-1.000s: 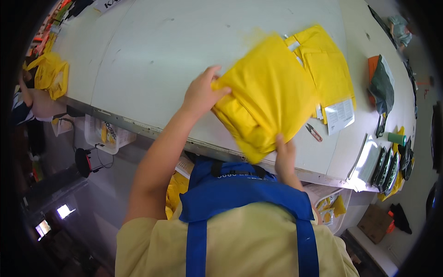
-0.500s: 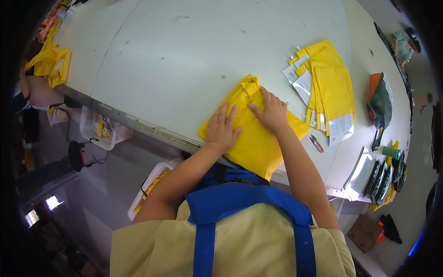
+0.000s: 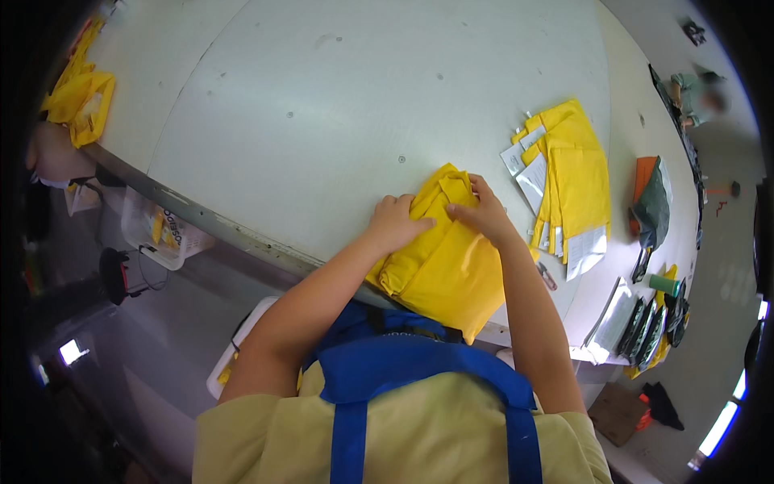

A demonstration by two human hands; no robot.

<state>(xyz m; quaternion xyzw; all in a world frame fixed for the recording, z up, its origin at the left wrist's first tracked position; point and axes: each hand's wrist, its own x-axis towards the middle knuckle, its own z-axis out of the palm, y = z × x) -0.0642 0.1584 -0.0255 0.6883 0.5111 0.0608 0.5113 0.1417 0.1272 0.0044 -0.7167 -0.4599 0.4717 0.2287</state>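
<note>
A folded yellow garment [image 3: 451,266] lies at the near edge of the white table, its lower corner hanging over toward my blue apron. Loose folds bunch along its upper part. My left hand [image 3: 401,223] grips these folds from the left, fingers curled at the far side and thumb on top. From the right, my right hand [image 3: 486,214] pinches the upper right side, thumb over the cloth and fingers round its edge. The cloth between both hands is slightly raised. Just right of my right forearm lies a pair of small thread snips [image 3: 547,277], partly covered.
A stack of folded yellow garments [image 3: 576,177] with white printed cards lies to the right. Beyond it are a dark green and orange bundle [image 3: 651,206], a green roll [image 3: 663,284] and dark packets [image 3: 637,327]. White baskets [image 3: 165,234] stand below the table edge. Another person works far right.
Both hands have gone from lying flat on the garment to gripping its upper folds. The cloth is now more bunched up and drawn together between them. The view has shifted slightly.
</note>
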